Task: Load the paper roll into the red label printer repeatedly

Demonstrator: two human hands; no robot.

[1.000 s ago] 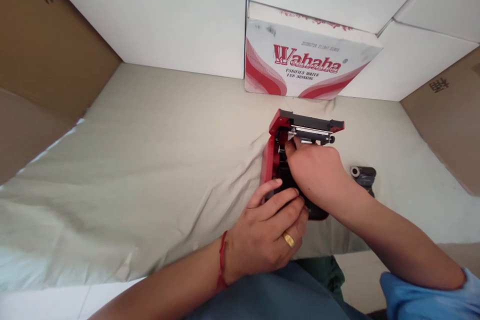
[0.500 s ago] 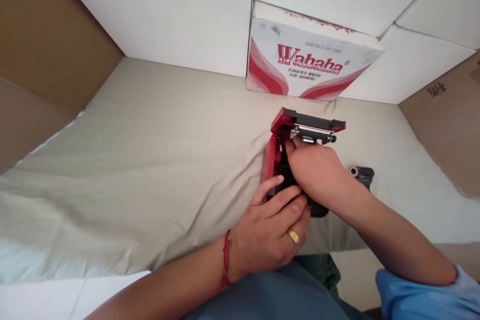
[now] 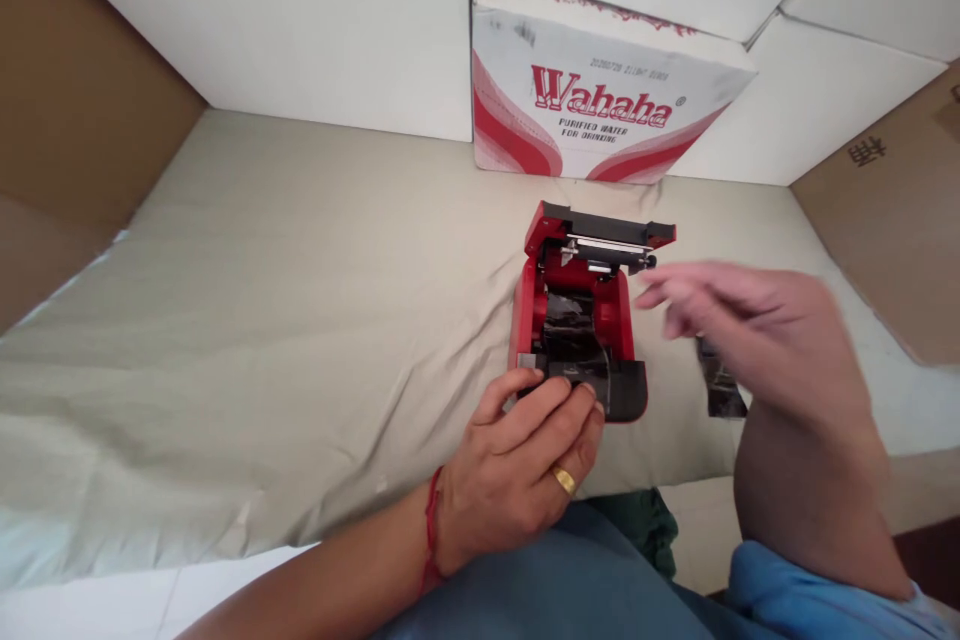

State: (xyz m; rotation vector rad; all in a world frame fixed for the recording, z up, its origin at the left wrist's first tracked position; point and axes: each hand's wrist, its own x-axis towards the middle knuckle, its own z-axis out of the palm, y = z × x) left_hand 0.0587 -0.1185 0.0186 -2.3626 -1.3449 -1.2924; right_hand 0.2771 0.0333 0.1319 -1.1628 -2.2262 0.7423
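Note:
A small red and black label printer [image 3: 626,310] stands on the cloth with its lid [image 3: 611,223] raised. Glossy black film [image 3: 568,315] lies inside it and runs forward over the front edge. My left hand [image 3: 525,450] rests at that edge, its fingers pressing the film's end against the black front; the thumb's underside is hidden. To the right of the printer, my right hand [image 3: 757,320] hangs in the air, somewhat blurred, with fingers partly stretched and nothing visible in them. Below it, another piece of black film [image 3: 721,390] lies on the cloth, partly covered by the hand.
A Wahaba water carton [image 3: 607,100] stands behind the printer against white boxes [image 3: 300,20]. Brown cardboard boxes flank the surface at left [image 3: 75,120] and right [image 3: 892,220]. Wrinkled beige cloth [image 3: 300,320] covers the surface, whose front edge is near my body.
My right hand has come out of the printer and moved right, uncovering the film inside. My left hand stays at the front edge. The view has shifted slightly.

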